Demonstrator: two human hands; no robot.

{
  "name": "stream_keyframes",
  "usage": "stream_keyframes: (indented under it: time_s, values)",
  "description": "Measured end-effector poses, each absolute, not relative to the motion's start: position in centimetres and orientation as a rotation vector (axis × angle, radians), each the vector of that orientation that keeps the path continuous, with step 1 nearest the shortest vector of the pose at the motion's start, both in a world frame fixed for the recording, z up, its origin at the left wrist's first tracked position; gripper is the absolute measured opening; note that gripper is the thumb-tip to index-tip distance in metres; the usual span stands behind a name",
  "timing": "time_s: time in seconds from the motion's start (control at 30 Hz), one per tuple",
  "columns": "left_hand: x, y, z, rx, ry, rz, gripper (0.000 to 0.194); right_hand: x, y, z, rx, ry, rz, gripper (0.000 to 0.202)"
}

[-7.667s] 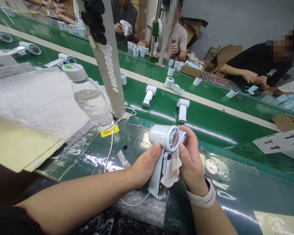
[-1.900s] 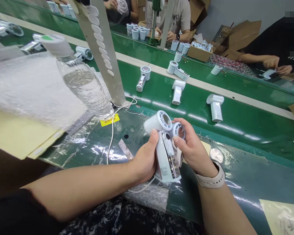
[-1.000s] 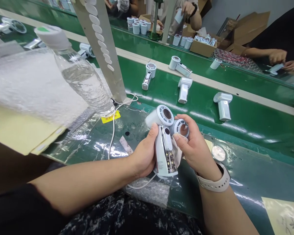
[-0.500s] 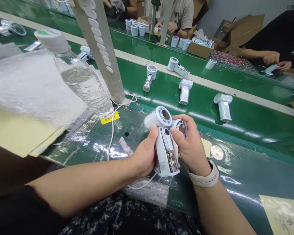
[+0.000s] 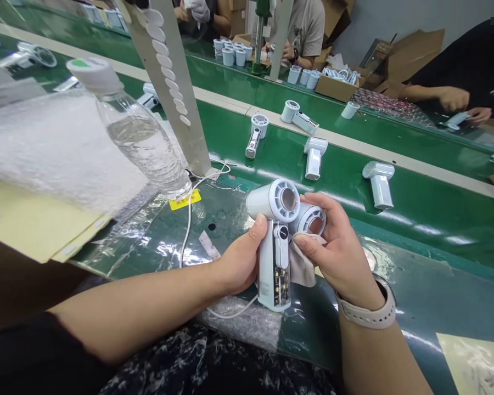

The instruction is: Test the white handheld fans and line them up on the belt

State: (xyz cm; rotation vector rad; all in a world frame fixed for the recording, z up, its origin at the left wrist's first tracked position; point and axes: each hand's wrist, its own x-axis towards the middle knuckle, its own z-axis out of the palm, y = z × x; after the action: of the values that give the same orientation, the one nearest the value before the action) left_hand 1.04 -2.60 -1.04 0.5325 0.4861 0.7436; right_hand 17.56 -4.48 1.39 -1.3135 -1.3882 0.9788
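Desk (image 5: 420,288): below all held items.
Fan (image 5: 267,260): long axis near upright; left fingers (image 5: 256,231) nearer, clamped round its handle; right fingers (image 5: 328,203) off to its right.
Second head (image 5: 310,220): gripped in right fingers.
Cloth (image 5: 303,267): beneath right thumb, hanging.

Two held fan heads (image 5: 273,201), one cloth (image 5: 303,267)

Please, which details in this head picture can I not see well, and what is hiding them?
All in the head view:
Rear fan: the part below its round head is hidden by the cloth and right hand.
Left hand: most fingers are hidden behind the front fan.
Front fan: the print on its handle is too small to read.
Yellow paper: right and bottom edges cut it off; its marks are blurred.
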Motion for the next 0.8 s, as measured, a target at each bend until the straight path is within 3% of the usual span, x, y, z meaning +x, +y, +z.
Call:
stream_keyframes:
  time_s: [0.1, 0.23, 0.8]
  values:
    - [1.0, -2.6, -1.4, 0.585, 0.469, 0.752, 0.070, 17.8, -4.4, 1.5, -1.271, -1.316, 1.028, 0.069]
    - [0.9, -2.7, -2.3, 0.652, 0.487, 0.789, 0.072, 17.2, -4.5, 1.4, -1.244, -1.242, 1.062, 0.055]
    - [1.1, -3.0, -0.5, 0.393, 0.501, 0.749, 0.056, 14.5, -4.0, -0.1, -1.307, -1.021, 0.846, 0.034]
